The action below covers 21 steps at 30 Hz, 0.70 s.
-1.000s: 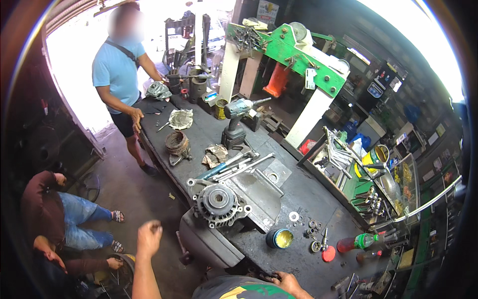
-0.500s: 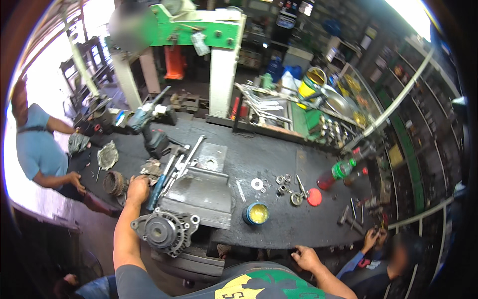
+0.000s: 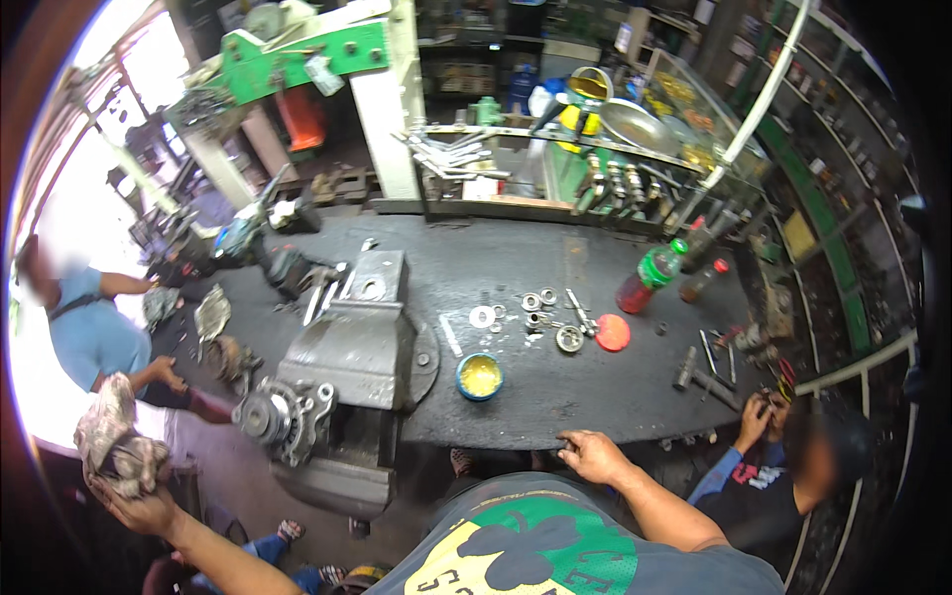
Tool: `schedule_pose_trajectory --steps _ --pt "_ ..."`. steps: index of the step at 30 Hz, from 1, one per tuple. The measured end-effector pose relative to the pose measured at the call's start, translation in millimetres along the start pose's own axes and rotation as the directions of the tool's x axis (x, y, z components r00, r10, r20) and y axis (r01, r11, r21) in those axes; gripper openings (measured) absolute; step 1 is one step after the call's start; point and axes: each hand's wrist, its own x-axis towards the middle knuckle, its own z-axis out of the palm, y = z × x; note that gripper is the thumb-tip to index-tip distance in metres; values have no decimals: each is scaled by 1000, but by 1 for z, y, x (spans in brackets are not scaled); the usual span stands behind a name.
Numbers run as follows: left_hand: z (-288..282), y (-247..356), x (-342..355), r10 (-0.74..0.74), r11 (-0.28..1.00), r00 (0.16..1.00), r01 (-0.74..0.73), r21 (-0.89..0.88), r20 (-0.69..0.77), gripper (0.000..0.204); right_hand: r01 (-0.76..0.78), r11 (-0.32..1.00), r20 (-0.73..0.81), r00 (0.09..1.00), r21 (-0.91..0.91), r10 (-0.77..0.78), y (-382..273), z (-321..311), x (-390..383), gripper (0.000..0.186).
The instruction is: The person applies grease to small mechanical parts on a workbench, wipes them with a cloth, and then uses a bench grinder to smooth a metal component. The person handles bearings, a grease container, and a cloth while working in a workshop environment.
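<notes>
My left hand (image 3: 149,511) is raised at the far left, its fingers closed on a dirty, crumpled rag (image 3: 121,436). My right hand (image 3: 598,458) rests at the bench's front edge, holding nothing, with its fingers loosely apart. Between my arms, an alternator half (image 3: 283,416) with a pulley sits at the jaws of a large grey bench vise (image 3: 347,342). An opened tub of yellow grease (image 3: 480,377) stands right of the vise. Beyond it lie a flat washer (image 3: 482,316), several bearings (image 3: 569,338) and a red lid (image 3: 613,332).
A bottle of red liquid (image 3: 650,278) and a hammer (image 3: 702,377) are on the right of the dark bench (image 3: 476,258). A cordless power tool (image 3: 288,268) lies behind the vise. One person (image 3: 94,327) stands left; another (image 3: 773,466) works at right.
My left hand has lifted the rag off the bench and swung it left, toward me. My right hand stays at the bench edge. The view has shifted, too.
</notes>
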Motion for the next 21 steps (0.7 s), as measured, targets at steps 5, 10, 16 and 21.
schedule_pose_trajectory --steps 5,10,16,21 --pt "-58 190 -39 -275 589 790 589 -553 548 57 323 922 71 936 213 -344 -61 -49 19 51" --pt "-57 384 -123 451 101 119 978 -183 884 70 393 571 29 806 721 -592 -91 -58 16 54" --pt "-70 437 -172 313 588 87 765 -265 946 25 461 858 -123 887 228 -444 -41 -88 18 28" --pt "-90 434 -217 178 269 -113 961 62 977 22 466 849 -3 877 249 -480 -21 -78 1 33"
